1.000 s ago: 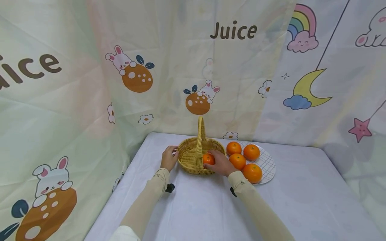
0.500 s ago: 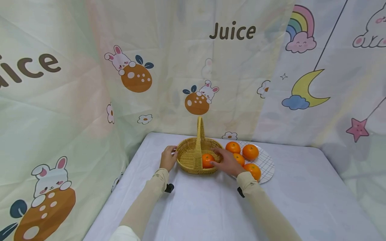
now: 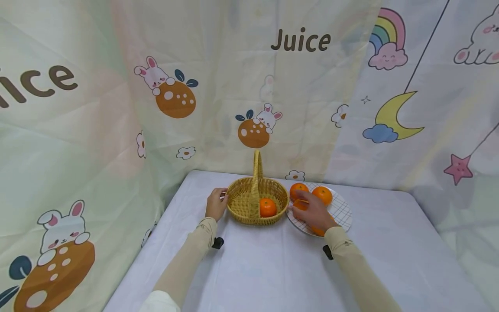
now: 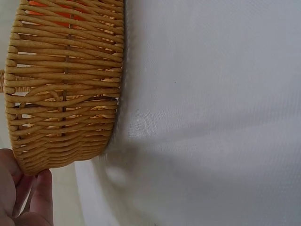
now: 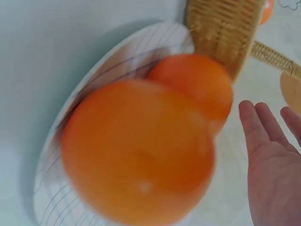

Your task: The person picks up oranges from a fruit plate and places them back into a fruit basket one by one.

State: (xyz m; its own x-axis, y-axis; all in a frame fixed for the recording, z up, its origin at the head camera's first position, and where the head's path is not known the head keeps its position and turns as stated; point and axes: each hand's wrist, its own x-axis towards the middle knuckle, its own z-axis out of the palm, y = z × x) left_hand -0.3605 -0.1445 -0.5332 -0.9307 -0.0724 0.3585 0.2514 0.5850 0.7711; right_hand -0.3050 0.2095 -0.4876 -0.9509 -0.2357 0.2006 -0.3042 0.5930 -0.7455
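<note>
A yellow woven basket (image 3: pixel 253 220) with an upright handle stands on the table, one mandarin orange (image 3: pixel 267 208) inside its right half. My left hand (image 3: pixel 216 205) pinches the basket's left rim; the left wrist view shows the thumb and a finger (image 4: pixel 43 193) at the wicker edge. Over the plate (image 3: pixel 344 213) right of the basket is my right hand (image 3: pixel 315 212), holding nothing. Its fingers are extended in the right wrist view, beside two mandarins, a large near one (image 5: pixel 136 155) and one behind it (image 5: pixel 197 84). In the head view this hand partly hides the plate's front mandarins.
Two mandarins, one at back left (image 3: pixel 298 189) and one at back right (image 3: pixel 322 196), sit on the grid-patterned plate. A white cloth covers the table (image 3: pixel 265 268). Printed fabric (image 3: pixel 304 86) hangs close behind the table and along its sides.
My right hand has let go of the mandarin in the basket and moved right, out over the plate. The left hand has stayed at the basket's rim.
</note>
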